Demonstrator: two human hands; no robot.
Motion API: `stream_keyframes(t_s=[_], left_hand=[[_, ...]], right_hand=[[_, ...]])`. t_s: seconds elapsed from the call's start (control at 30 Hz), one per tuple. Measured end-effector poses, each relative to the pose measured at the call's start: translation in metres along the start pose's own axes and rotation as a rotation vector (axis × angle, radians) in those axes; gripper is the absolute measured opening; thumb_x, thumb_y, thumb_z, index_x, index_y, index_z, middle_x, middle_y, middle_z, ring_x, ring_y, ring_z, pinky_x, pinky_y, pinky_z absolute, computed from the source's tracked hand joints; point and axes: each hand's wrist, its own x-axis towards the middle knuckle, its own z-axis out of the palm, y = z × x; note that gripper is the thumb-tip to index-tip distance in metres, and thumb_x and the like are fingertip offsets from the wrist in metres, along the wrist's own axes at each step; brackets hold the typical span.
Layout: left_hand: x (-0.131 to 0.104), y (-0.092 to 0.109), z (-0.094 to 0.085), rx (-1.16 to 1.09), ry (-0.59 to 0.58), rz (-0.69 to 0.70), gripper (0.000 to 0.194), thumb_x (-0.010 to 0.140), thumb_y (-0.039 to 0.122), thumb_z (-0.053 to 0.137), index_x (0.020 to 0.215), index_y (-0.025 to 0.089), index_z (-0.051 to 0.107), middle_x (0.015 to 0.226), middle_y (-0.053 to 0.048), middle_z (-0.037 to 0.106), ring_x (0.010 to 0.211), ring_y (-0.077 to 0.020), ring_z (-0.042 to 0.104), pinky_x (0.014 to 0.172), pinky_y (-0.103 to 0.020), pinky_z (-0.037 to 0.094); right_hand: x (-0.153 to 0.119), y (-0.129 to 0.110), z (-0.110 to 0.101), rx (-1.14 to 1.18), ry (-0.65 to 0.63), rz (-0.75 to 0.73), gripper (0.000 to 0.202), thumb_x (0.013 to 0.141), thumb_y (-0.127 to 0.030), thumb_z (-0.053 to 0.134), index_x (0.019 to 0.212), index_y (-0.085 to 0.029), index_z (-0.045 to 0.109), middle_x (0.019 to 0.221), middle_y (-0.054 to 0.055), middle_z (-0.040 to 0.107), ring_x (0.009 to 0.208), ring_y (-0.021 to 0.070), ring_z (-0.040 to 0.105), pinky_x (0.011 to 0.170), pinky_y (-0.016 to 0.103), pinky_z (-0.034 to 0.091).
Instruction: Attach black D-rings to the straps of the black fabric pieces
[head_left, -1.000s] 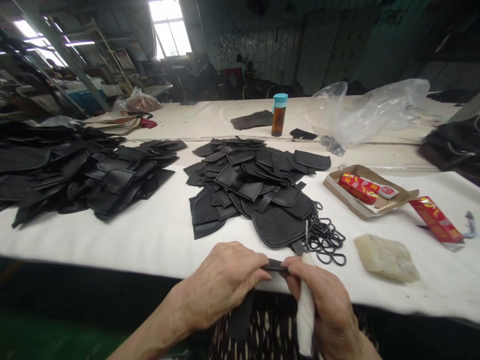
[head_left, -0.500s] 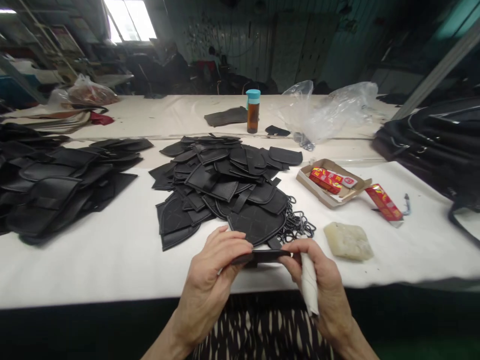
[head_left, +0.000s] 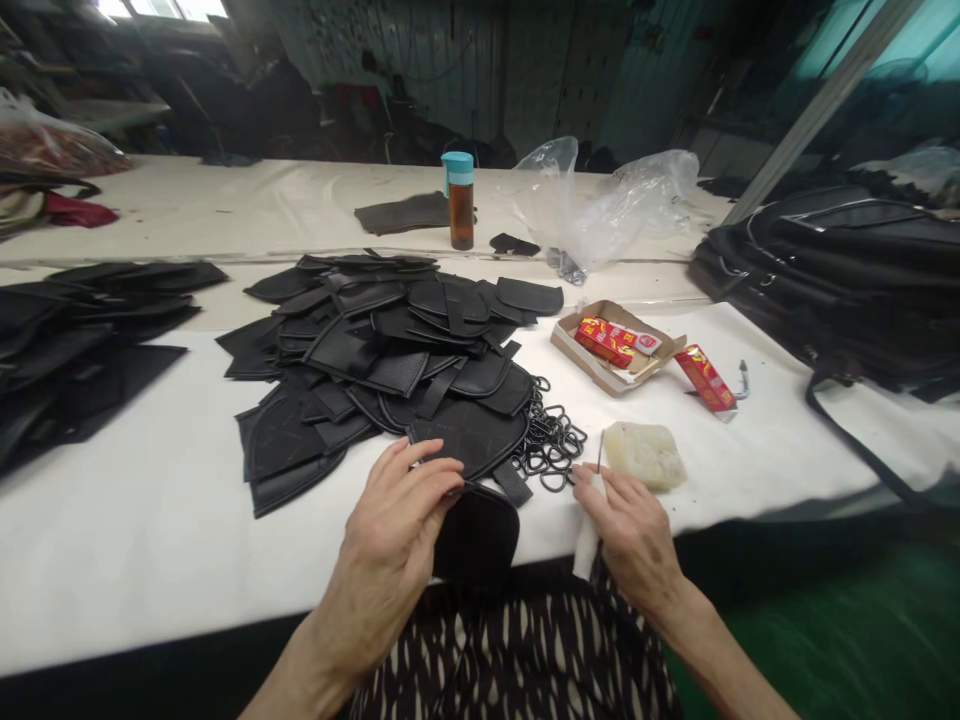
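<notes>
Between the fingers and thumb of my left hand [head_left: 397,520] is a black leather flap [head_left: 480,530], hanging at the table's front edge with its rounded end to the right. My right hand [head_left: 634,530] is closed round an awl [head_left: 586,545] with a white-wrapped handle. The awl's thin metal tip points up, beside a pale yellowish block [head_left: 646,455] that looks like wax; whether they touch I cannot tell. Just beyond my hands are black metal D-rings [head_left: 553,450] in a heap, next to a large pile of black leather flaps [head_left: 375,350].
More black pieces [head_left: 90,340] are stacked at the left. A cardboard tray [head_left: 600,375] holds red boxes, with another red box [head_left: 705,380] beside it. Farther back stand a bottle [head_left: 461,205] and a clear plastic bag [head_left: 615,210]. A black bag [head_left: 847,270] occupies the right.
My right hand has come off the leather flap and moved right with the awl, to the pale block. My left hand keeps the flap, now tilted downward. The view has turned right.
</notes>
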Motion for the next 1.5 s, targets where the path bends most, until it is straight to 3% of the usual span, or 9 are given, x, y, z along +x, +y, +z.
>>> stream_keyframes(t_s=[0.2, 0.27, 0.4, 0.5, 0.6, 0.7, 0.93, 1.27, 1.5], left_hand=[[-0.004, 0.008, 0.011, 0.114, 0.141, -0.042, 0.014, 0.083, 0.014, 0.054, 0.091, 0.018, 0.065, 0.090, -0.008, 0.070, 0.087, -0.0226, 0.059, 0.076, -0.039, 0.051], [-0.006, 0.011, 0.012, -0.042, 0.123, -0.190, 0.015, 0.085, 0.019, 0.053, 0.091, 0.017, 0.066, 0.084, -0.007, 0.069, 0.076, -0.0188, 0.061, 0.069, -0.033, 0.052], [-0.006, 0.016, 0.012, -0.428, -0.048, -0.689, 0.024, 0.086, 0.031, 0.051, 0.097, 0.016, 0.066, 0.061, 0.000, 0.065, 0.051, -0.0130, 0.058, 0.054, -0.025, 0.049], [-0.003, 0.016, 0.013, -0.593, -0.090, -0.876, 0.029, 0.082, 0.036, 0.053, 0.098, 0.015, 0.066, 0.058, 0.000, 0.066, 0.050, -0.0133, 0.058, 0.052, -0.024, 0.048], [-0.002, 0.015, 0.015, -0.636, -0.099, -0.903, 0.028, 0.081, 0.036, 0.054, 0.094, 0.015, 0.068, 0.057, -0.001, 0.065, 0.053, -0.0144, 0.059, 0.053, -0.024, 0.048], [-0.004, 0.013, 0.017, -0.648, -0.122, -0.898, 0.025, 0.081, 0.036, 0.052, 0.080, 0.016, 0.067, 0.056, -0.001, 0.063, 0.054, -0.0152, 0.060, 0.054, -0.025, 0.048], [-0.013, 0.007, 0.018, -0.699, -0.138, -0.886, 0.024, 0.082, 0.034, 0.050, 0.071, 0.017, 0.063, 0.056, -0.001, 0.062, 0.056, -0.0157, 0.061, 0.056, -0.025, 0.047], [-0.012, 0.014, 0.015, -0.636, -0.129, -0.828, 0.026, 0.083, 0.031, 0.046, 0.064, 0.018, 0.058, 0.053, 0.002, 0.051, 0.051, -0.0131, 0.053, 0.051, -0.023, 0.040], [-0.010, 0.009, 0.015, -0.709, -0.174, -0.898, 0.023, 0.077, 0.027, 0.047, 0.057, 0.018, 0.052, 0.049, 0.004, 0.047, 0.047, -0.0130, 0.051, 0.045, -0.023, 0.035]], right_hand=[[0.007, 0.006, 0.008, -0.028, 0.030, -0.014, 0.027, 0.094, -0.010, 0.038, 0.089, -0.011, 0.064, 0.091, 0.015, 0.070, 0.086, 0.0250, 0.065, 0.070, 0.034, 0.052], [0.004, 0.008, 0.006, -0.022, 0.064, -0.010, 0.027, 0.093, -0.009, 0.038, 0.091, -0.012, 0.064, 0.091, 0.015, 0.070, 0.079, 0.0225, 0.066, 0.067, 0.032, 0.053], [0.007, -0.001, -0.005, 0.062, 0.134, 0.068, 0.026, 0.092, -0.009, 0.040, 0.106, -0.011, 0.061, 0.083, 0.011, 0.071, 0.068, 0.0191, 0.067, 0.061, 0.029, 0.054], [0.020, -0.019, -0.013, 0.306, 0.167, 0.234, 0.020, 0.090, -0.014, 0.047, 0.103, -0.015, 0.062, 0.091, 0.009, 0.072, 0.075, 0.0195, 0.069, 0.069, 0.029, 0.056], [0.040, -0.039, -0.012, 0.525, 0.188, 0.331, 0.016, 0.088, -0.016, 0.051, 0.101, -0.018, 0.061, 0.097, 0.007, 0.071, 0.080, 0.0183, 0.069, 0.070, 0.027, 0.057], [0.056, -0.054, -0.002, 0.585, 0.200, 0.291, 0.019, 0.088, -0.014, 0.050, 0.103, -0.018, 0.060, 0.093, 0.007, 0.071, 0.076, 0.0167, 0.069, 0.067, 0.026, 0.056], [0.067, -0.067, 0.013, 0.407, 0.247, 0.112, 0.026, 0.088, -0.011, 0.046, 0.111, -0.013, 0.059, 0.092, 0.011, 0.071, 0.070, 0.0178, 0.068, 0.062, 0.028, 0.054], [0.069, -0.065, 0.010, 0.246, 0.234, -0.221, 0.023, 0.088, -0.003, 0.041, 0.104, -0.010, 0.056, 0.108, 0.026, 0.064, 0.076, 0.0228, 0.066, 0.061, 0.033, 0.052], [0.074, -0.066, 0.007, 0.227, 0.251, -0.312, 0.024, 0.088, -0.002, 0.039, 0.104, -0.008, 0.055, 0.104, 0.028, 0.066, 0.078, 0.0235, 0.066, 0.062, 0.033, 0.052]])
